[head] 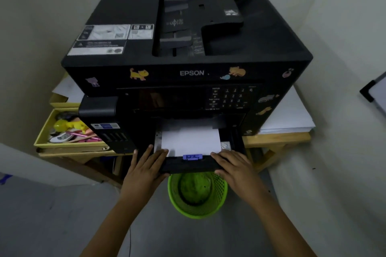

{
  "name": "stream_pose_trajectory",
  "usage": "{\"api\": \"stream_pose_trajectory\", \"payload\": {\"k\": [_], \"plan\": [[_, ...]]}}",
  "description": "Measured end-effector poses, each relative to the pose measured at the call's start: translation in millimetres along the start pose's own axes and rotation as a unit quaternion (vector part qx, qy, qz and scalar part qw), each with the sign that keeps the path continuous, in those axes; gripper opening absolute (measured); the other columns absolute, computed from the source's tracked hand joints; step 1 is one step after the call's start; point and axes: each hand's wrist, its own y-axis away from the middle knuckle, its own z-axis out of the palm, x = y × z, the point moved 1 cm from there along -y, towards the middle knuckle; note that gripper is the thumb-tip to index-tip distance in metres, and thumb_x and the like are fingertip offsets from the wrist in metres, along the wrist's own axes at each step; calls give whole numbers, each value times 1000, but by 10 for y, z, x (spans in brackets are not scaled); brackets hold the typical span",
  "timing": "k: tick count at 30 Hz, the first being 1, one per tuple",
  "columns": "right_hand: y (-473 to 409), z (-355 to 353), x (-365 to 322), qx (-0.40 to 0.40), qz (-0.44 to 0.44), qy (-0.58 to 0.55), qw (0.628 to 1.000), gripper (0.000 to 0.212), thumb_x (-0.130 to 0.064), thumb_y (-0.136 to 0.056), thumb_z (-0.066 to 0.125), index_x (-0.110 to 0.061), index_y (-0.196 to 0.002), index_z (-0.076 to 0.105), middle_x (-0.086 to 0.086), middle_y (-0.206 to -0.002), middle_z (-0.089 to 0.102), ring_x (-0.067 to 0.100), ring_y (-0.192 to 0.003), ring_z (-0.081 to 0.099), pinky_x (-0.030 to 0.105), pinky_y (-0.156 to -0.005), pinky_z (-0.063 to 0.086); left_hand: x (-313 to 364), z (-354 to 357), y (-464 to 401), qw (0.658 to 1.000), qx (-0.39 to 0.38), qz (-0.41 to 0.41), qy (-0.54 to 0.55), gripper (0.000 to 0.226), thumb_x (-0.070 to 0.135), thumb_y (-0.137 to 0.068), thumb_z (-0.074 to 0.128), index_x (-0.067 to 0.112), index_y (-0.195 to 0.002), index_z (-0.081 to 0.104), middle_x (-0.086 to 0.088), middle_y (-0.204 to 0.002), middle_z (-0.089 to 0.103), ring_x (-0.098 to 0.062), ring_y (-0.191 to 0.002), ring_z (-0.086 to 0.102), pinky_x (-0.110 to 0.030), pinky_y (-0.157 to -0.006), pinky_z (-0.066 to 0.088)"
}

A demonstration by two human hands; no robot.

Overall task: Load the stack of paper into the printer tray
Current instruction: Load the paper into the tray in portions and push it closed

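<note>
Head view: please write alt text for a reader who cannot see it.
Both hands, left hand and right hand, press on the front of a pulled-out printer tray holding white paper, below a black Epson printer.

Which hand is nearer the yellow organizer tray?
Left. The left hand is at the paper tray's left front corner, nearer the yellow organizer tray; the right hand is at its right corner.

A white paper stack [189, 141] lies flat in the black printer tray [188, 165], pulled half out, lower centre of frame.
</note>
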Motion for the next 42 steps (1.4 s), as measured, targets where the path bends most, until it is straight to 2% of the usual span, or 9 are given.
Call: {"api": "stream_pose_trajectory", "payload": {"k": [8, 12, 14, 19, 23, 27, 29, 35, 42], "plan": [[-152, -47, 40, -7, -4, 4, 1000, 52, -48, -102, 58, -27, -149, 63, -6, -134, 66, 13, -127, 52, 36, -107, 52, 0, -25, -96, 999, -15, -36, -16, 67, 56, -97, 46, 23, -155, 43, 1, -151, 53, -33, -152, 33, -58, -122, 25], [-362, -41, 83, -53, 52, -17, 997, 58, -41, -101, 70, -28, -155, 56, -2, -146, 55, 21, -135, 56, 40, -109, 55, 267, -163, -186, 994, 31, -109, 1, 70, 23, -85, 80, 17, -148, 52, -7, -141, 58, -37, -133, 49, -52, -105, 47], [-424, -115, 17, -52, 77, -14, 996, 61, -42, -100, 71, -27, -156, 54, 0, -156, 44, 23, -143, 49, 40, -110, 55, 391, -236, -213, 992, 53, -116, -10, 74, 13, -77, 85, 16, -145, 56, -9, -140, 58, -39, -125, 52, -51, -97, 49], [-518, -402, -116, 0, 102, 23, 995, 96, -55, -90, 79, -29, -168, 31, 3, -175, 21, 27, -157, 32, 42, -124, 38, 463, -437, -347, 990, 86, -113, -5, 103, 15, -82, 79, 22, -164, 18, -11, -169, 23, -37, -152, 28, -51, -122, 31], [-572, -538, -136, -4, 98, 62, 993, 120, -65, -85, 77, -26, -173, 6, 5, -181, 1, 30, -167, 11, 52, -134, 21, 408, -564, -358, 989, 107, -98, -18, 110, 29, -80, 84, 18, -164, 13, -16, -172, 5, -36, -158, 8, -54, -126, 18], [-633, -544, -70, -13, 95, 84, 992, 128, -74, -82, 74, -20, -173, 3, 5, -181, 7, 26, -168, 4, 53, -135, 18, 361, -603, -364, 989, 117, -85, -32, 110, 19, -76, 82, 10, -163, 16, -19, -171, 6, -38, -158, 8, -56, -125, 20], [-659, -533, -41, -24, 98, 105, 989, 131, -79, -80, 71, -18, -173, 3, 5, -181, 10, 25, -168, 5, 52, -135, 16, 334, -584, -387, 990, 109, -82, -40, 113, 27, -76, 85, 8, -163, 15, -19, -170, 14, -38, -157, 15, -55, -125, 23], [-767, -530, -30, 5, 99, 149, 984, 126, -78, -74, 77, -11, -169, 29, 11, -167, 41, 30, -157, 36, 56, -132, 25, 272, -485, -485, 989, 119, -75, -46, 111, 36, -80, 83, 6, -163, 16, -15, -170, 16, -35, -157, 17, -54, -125, 22], [-872, -381, 12, 60, 105, 132, 984, 107, -64, -77, 85, -8, -158, 44, 13, -152, 55, 32, -146, 49, 55, -131, 27, 247, -461, -683, 984, 142, -98, -41, 106, 27, -71, 90, 7, -159, 33, -17, -155, 39, -39, -148, 34, -55, -124, 25]]}}
